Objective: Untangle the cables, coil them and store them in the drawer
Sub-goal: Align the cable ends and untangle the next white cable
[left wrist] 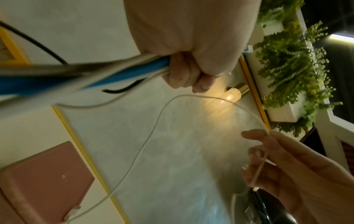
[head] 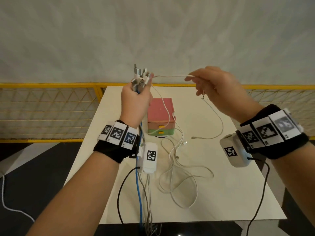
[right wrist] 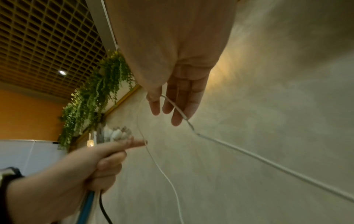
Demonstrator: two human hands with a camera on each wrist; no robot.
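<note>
My left hand (head: pixel 136 99) is raised above the table and grips a bundle of cables (head: pixel 140 77), their plugs sticking up out of the fist. A blue cable (left wrist: pixel 114 72) and grey ones hang down from it past my wrist. My right hand (head: pixel 204 82) pinches a thin white cable (head: pixel 172 76) that runs over from the bundle. A grey length (head: pixel 219 123) drops from this hand to the table. Several loose white cables (head: pixel 179 176) lie looped on the white table (head: pixel 221 193). The pink and green drawer box (head: pixel 161 116) stands behind them, drawers closed.
A yellow mesh railing (head: pixel 51 108) runs behind the table, with a pale wall beyond. The table's near edge is at the bottom, with dark floor to its left. Black camera leads (head: pixel 122 193) hang from both wrists. Hanging green plants (left wrist: pixel 283 68) show in the wrist views.
</note>
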